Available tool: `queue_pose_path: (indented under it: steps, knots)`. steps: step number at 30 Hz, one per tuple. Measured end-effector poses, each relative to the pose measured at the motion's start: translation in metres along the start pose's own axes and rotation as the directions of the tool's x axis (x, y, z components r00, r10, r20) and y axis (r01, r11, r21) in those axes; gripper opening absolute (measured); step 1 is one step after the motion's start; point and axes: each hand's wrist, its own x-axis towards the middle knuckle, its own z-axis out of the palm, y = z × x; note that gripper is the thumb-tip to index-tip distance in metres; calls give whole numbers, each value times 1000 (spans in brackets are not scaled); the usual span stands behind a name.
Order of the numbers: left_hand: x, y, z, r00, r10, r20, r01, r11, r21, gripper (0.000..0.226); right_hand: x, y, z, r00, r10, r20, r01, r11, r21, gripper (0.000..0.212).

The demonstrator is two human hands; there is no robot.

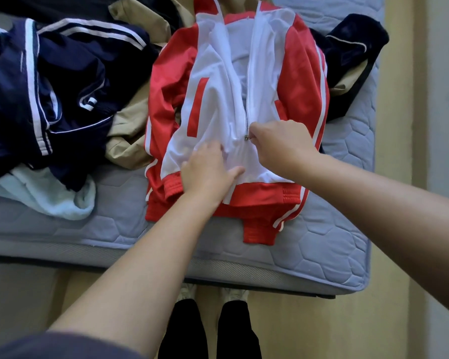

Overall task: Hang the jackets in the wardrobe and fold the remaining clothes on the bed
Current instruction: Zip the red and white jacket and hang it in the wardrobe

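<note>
Jacket: the red and white jacket [215, 104] lies front-up on the bed [335, 250], hem at the near edge, collar at the far end.
Long axis: it runs straight away from the person, hem to collar, and the zip follows it down the jacket's middle.
Zip pull: the zip pull [246, 137] sits low on the jacket, a little above the hem band. Above it the two fronts gape apart; below it the zip looks joined, though the hands hide most of that stretch.
Right hand: the right hand [280, 146] has thumb and fingers pinched on the pull.
Left hand: the left hand [208, 169] lies spread on the jacket's white panel just beside the pull, on the hem side, pressing the cloth and gripping nothing.
Coming move: the pull probably has to travel away from the person toward the collar, with the left hand anchoring the hem end.
Beside the jacket: a navy jacket [62, 86] lies heaped to its left.
</note>
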Motion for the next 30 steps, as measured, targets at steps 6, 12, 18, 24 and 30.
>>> queue_pose_path:
  steps: [6, 12, 18, 24, 30]
  knots:
    - [6, -7, 22, 993, 76, 93, -94, 973, 212, 10, 3, 12, -15, 1000, 9, -21, -12, 994, -110, 16]
    - [-12, -54, 19, 966, -61, 251, -40, 924, 379, 19, 5, 10, -14, 1000, 25, 7, -24, 995, -95, 17]
    - [23, 5, 5, 991, 75, 111, -69, 996, -63, 17, 3, 8, 1, 1000, 17, 4, -17, 999, -46, 11]
    - [22, 3, 10, 987, 124, 101, -127, 992, 23, 32, 0, 12, -8, 999, -33, 6, 34, 990, -139, 18]
    - [-17, -62, 26, 977, 19, 212, -54, 985, 162, 29, -6, 23, -10, 999, -38, 0, 38, 985, -168, 26]
